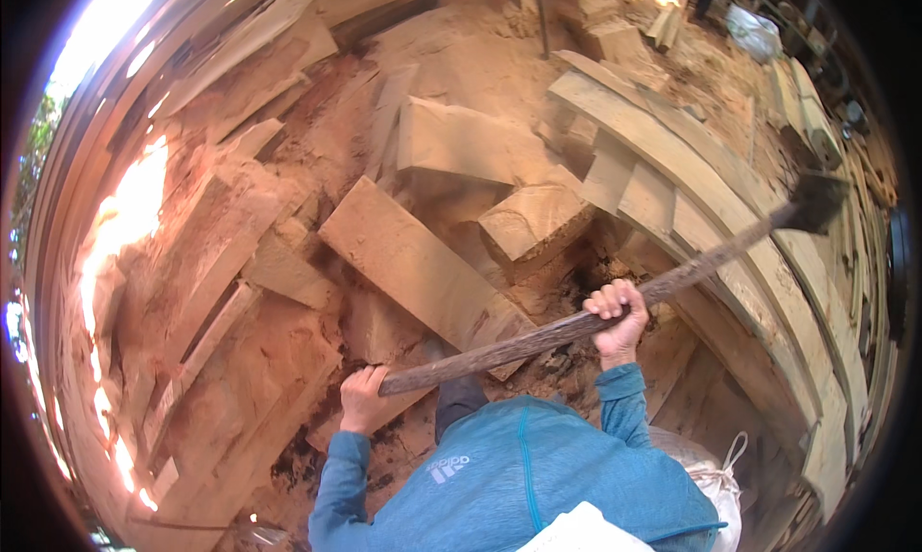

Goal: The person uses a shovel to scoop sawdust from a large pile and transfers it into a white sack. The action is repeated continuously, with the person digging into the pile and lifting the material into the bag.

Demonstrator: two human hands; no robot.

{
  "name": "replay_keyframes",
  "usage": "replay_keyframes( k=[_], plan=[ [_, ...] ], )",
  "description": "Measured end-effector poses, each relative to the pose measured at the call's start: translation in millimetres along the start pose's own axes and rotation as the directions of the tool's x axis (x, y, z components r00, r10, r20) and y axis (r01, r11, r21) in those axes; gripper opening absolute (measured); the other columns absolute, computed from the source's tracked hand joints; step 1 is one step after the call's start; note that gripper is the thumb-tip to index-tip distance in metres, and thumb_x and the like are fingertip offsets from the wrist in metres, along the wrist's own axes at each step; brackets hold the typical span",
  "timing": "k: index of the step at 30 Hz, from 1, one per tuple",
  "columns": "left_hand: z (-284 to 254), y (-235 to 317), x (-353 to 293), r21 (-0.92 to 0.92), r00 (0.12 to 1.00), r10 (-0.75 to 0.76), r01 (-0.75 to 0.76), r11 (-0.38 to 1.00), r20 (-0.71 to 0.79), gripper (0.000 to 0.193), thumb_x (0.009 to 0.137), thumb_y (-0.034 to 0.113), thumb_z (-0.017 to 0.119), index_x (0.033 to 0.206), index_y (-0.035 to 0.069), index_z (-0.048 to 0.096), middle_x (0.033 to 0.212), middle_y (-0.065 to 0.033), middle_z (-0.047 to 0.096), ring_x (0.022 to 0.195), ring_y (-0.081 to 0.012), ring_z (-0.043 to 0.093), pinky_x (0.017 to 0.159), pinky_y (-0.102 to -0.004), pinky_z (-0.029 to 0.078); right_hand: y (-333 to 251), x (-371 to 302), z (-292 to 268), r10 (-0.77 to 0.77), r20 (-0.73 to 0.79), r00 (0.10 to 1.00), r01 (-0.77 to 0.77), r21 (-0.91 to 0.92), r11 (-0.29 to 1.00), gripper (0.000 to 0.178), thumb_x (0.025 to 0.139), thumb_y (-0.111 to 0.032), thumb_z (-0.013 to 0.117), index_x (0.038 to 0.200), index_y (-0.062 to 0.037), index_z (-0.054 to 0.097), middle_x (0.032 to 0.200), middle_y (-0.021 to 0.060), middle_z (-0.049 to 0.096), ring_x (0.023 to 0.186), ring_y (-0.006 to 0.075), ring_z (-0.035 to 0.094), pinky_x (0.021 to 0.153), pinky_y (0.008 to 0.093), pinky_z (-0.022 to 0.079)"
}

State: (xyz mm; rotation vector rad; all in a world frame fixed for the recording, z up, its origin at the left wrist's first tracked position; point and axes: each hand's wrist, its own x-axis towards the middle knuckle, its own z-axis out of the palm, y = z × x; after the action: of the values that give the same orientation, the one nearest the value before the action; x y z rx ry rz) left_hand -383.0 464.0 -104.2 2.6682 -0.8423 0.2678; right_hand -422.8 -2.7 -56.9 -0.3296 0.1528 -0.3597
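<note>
Both of my hands grip a long-handled tool with a dark metal head. Its rough brown wooden handle (499, 348) slants across in front of me, rising to the right. My left hand (362, 396) is closed round the butt end. Farther along, my right hand (618, 324) wraps the shaft near its middle. At the raised far end, the dark blocky head (814, 203) is blurred, so I cannot tell whether it is an axe or a hoe. Below the handle lies a thick sawn wood block (413, 264), dusted with sawdust, and a shorter block (534, 222) sits beyond it.
Reddish sawdust (437, 67) covers the ground among tumbled offcuts. Long curved-looking planks (740, 235) are stacked on the right, under the tool's head. More boards (240, 62) line the left. A white sack (727, 494) stands close by my right side.
</note>
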Motion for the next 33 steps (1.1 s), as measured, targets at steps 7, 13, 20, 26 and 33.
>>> replay_keyframes(
  k=[7,13,20,26,33],
  plan=[
    [-21,19,-142,-0.021,0.897,-0.438,0.440,0.898,0.051,0.033,0.062,0.008,0.074,0.093,0.014,0.065,0.081,-0.0100,0.066,0.074,-0.0326,0.065,0.064,-0.0412,0.052,122,52,21,0.498,-0.093,0.862,-0.505,-0.073,0.860,0.031,0.094,-0.026,0.057,0.068,-0.0154,0.043,0.056,-0.0007,0.040,0.056,0.0160,0.043,0.068,0.0369,0.044],
    [-22,-3,-173,-0.034,0.709,-0.690,0.701,0.713,0.145,0.027,0.068,0.005,0.071,0.093,0.012,0.064,0.078,-0.0156,0.067,0.071,-0.0382,0.065,0.061,-0.0448,0.051,259,116,22,0.699,-0.174,0.693,-0.719,-0.093,0.689,0.031,0.093,-0.026,0.062,0.071,-0.0151,0.045,0.057,-0.0009,0.042,0.056,0.0160,0.048,0.064,0.0373,0.046],
    [-73,-112,-133,0.005,0.594,-0.724,0.772,0.635,0.351,0.031,0.070,0.002,0.069,0.099,0.006,0.060,0.074,-0.0223,0.063,0.070,-0.0434,0.063,0.061,-0.0450,0.049,401,182,55,0.639,-0.393,0.661,-0.722,-0.104,0.684,0.020,0.092,-0.021,0.065,0.084,-0.0118,0.049,0.065,0.0002,0.050,0.058,0.0163,0.052,0.061,0.0372,0.049],
    [-90,-164,-65,-0.208,0.576,-0.653,0.806,0.555,0.492,0.033,0.070,0.000,0.070,0.102,0.003,0.064,0.077,-0.0212,0.065,0.074,-0.0353,0.069,0.066,-0.0387,0.052,417,231,70,0.465,-0.562,0.684,-0.671,-0.233,0.704,0.014,0.092,-0.018,0.064,0.087,-0.0092,0.054,0.069,0.0041,0.056,0.058,0.0185,0.057,0.055,0.0381,0.052],
    [-67,-180,7,-0.374,0.611,-0.496,0.782,0.499,0.617,0.041,0.076,0.011,0.078,0.114,0.003,0.066,0.088,-0.0189,0.070,0.080,-0.0279,0.072,0.072,-0.0342,0.053,400,303,55,0.234,-0.571,0.787,-0.593,-0.592,0.546,0.017,0.087,-0.013,0.064,0.080,-0.0032,0.053,0.065,0.0065,0.052,0.054,0.0192,0.056,0.050,0.0363,0.052]
  ],
)
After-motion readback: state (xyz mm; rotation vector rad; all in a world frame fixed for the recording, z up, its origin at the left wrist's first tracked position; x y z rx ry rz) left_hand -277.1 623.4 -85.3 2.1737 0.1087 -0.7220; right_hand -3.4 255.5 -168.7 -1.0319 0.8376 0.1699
